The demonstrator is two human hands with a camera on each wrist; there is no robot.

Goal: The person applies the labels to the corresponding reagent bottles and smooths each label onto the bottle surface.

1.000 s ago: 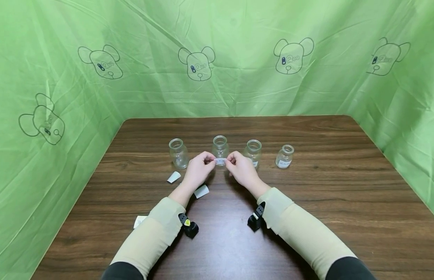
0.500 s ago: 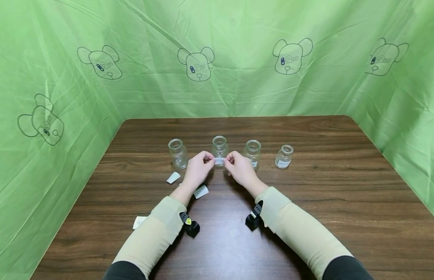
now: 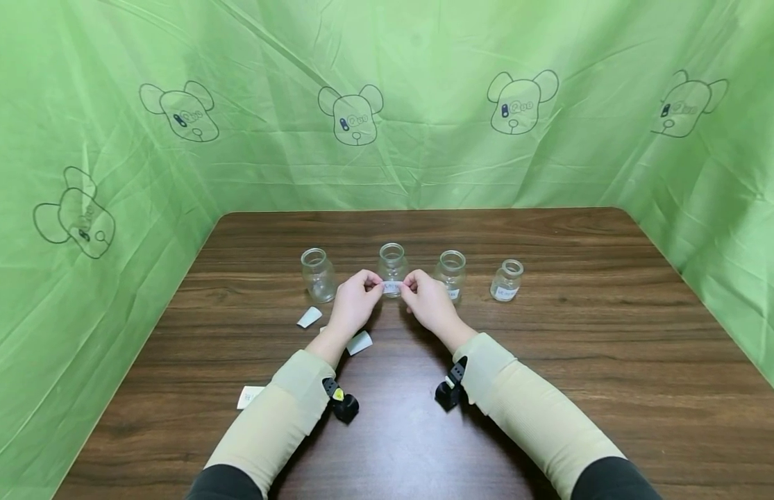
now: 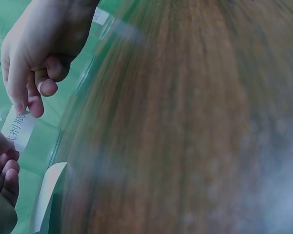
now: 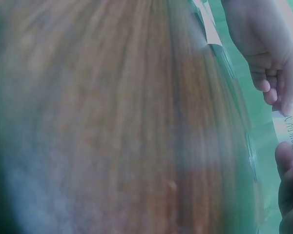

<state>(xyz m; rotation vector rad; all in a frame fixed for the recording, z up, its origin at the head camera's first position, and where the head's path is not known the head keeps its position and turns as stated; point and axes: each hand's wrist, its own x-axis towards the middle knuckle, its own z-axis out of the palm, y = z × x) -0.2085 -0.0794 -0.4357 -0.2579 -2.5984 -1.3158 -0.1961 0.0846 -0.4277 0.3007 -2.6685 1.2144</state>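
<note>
My left hand [image 3: 357, 298] and my right hand [image 3: 429, 300] meet in front of a clear glass jar [image 3: 392, 260], second from the left in a row. Between their fingertips they pinch opposite ends of a small white label [image 3: 391, 287] with handwritten characters. The label overlaps the jar's lower front. In the left wrist view the left hand [image 4: 1, 185] is low at the edge and the right hand [image 4: 44, 53] is above it. The right wrist view has the left hand [image 5: 268, 48] at the top and the right hand [image 5: 292, 187] below, the label [image 5: 285, 127] stretched between.
An unlabelled glass jar [image 3: 318, 274] stands at left. To the right are a labelled jar [image 3: 452, 267], partly behind my right hand, and a smaller labelled jar [image 3: 507, 280]. Loose white labels [image 3: 309, 317] [image 3: 359, 343] [image 3: 250, 396] lie on the wooden table [image 3: 580, 347]; green cloth [image 3: 418, 173] surrounds it.
Both hands keep their pinch on the label in front of the same jar. Only the forearms shift slightly inward; jars and loose labels stay where they were.
</note>
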